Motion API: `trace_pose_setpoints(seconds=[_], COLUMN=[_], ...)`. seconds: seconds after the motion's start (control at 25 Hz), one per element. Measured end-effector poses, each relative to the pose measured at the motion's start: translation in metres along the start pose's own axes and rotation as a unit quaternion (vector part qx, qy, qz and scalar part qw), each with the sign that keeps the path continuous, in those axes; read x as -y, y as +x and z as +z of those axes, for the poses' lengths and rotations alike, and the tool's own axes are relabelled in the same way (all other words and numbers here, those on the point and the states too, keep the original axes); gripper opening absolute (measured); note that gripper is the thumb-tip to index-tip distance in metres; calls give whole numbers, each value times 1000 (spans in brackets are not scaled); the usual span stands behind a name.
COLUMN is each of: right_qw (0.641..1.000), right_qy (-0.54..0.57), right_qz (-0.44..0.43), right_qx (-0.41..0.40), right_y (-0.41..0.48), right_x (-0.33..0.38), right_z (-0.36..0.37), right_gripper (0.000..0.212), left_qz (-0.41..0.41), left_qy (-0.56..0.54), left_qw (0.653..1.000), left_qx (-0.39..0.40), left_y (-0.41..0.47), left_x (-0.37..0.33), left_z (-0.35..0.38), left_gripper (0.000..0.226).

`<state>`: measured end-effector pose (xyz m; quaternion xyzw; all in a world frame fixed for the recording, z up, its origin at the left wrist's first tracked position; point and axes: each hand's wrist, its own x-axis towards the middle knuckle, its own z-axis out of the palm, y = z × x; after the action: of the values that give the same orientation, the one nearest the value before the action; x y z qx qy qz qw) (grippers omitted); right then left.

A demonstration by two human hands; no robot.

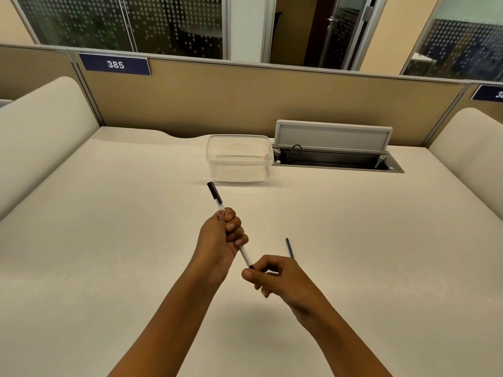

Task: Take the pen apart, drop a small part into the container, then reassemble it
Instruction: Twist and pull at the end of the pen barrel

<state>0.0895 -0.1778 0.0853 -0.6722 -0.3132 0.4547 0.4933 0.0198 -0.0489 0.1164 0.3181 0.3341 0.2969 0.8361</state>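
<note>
Gripping the white pen (217,201) around its middle, the left hand (221,238) has its fingers (236,227) curled fully closed on the barrel, above the centre of the worktop (109,240). That barrel slants from its black cap, which points toward the far edge, down to a dark tip nearer the front edge. At that lower tip the right hand (275,276) meets it, thumb and forefinger pinched together on the dark end piece, the other fingers loosely bent; whether the piece is already loose from the barrel cannot be told. Just beyond the right hand, a thin blue refill (290,248) shows above the knuckles; whether it lies on the worktop or is held cannot be told. Farther back, near the far edge and a little right of centre, stands the clear plastic container (239,159), open at the top. Touching its right side is an open cable hatch (337,156) set into the worktop, its grey lid tilted up.
</note>
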Motion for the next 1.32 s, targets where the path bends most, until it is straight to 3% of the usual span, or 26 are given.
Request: trace_pose_setpoints(seconds=[0.12,0.32,0.64,0.96,1.16,1.32], right_qw=[1000,998,999,986,998,996], right_qy=[5,34,-36,-121,28,83], right_qz=[8,11,-7,-24,24,9], right_qx=[-23,57,31,-112,44,28], right_y=[2,0,0,-3,-5,-8], right_x=[-1,1,6,8,10,4], right_z=[0,-3,-9,-3,-8,-3], right_gripper=[21,31,19,28,26,21], left_qz=[3,5,-23,-21,-18,-25], left_qy=[2,-1,-35,-33,-29,-21], left_qw=[1000,1000,999,999,999,999], left_qx=[7,-2,-1,-7,-2,17], left_y=[-2,-1,-1,0,1,1], left_x=[3,0,2,4,1,2], left_z=[1,1,1,4,3,4], left_gripper=[40,40,40,40,40,39])
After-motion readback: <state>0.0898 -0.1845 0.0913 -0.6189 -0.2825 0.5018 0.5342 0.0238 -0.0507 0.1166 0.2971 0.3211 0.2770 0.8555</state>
